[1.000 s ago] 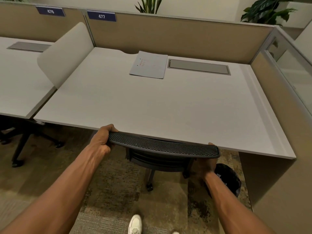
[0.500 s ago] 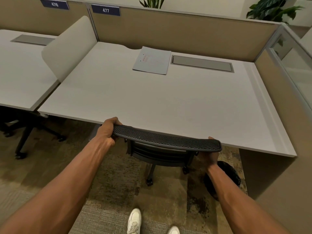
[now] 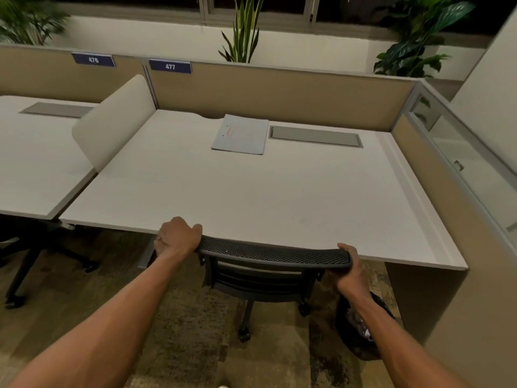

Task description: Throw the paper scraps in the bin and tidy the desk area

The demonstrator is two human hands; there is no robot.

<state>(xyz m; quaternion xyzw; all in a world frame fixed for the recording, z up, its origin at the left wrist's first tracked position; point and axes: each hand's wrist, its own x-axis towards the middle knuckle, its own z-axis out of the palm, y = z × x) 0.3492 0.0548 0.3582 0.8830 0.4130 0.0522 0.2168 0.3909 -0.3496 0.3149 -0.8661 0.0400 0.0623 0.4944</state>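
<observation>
Head view: two hands, left hand (image 3: 179,236), right hand (image 3: 349,268), grip one chair (image 3: 274,254); one paper (image 3: 240,134); possibly one bin (image 3: 361,329).

Counts: 2 hands, left (image 3: 177,238) and right (image 3: 349,271). 2 counters, near one (image 3: 251,197), neighbor (image 3: 33,163). 1 mesh-back chair (image 3: 268,264). 1 paper sheet (image 3: 240,134). 1 black bin (image 3: 361,329). 2 number plates, 476 (image 3: 93,59) and 477 (image 3: 170,66). 2 cable hatches (image 3: 315,136), (image 3: 57,110). 3 plants (image 3: 244,32), (image 3: 416,37), (image 3: 28,21).
</observation>
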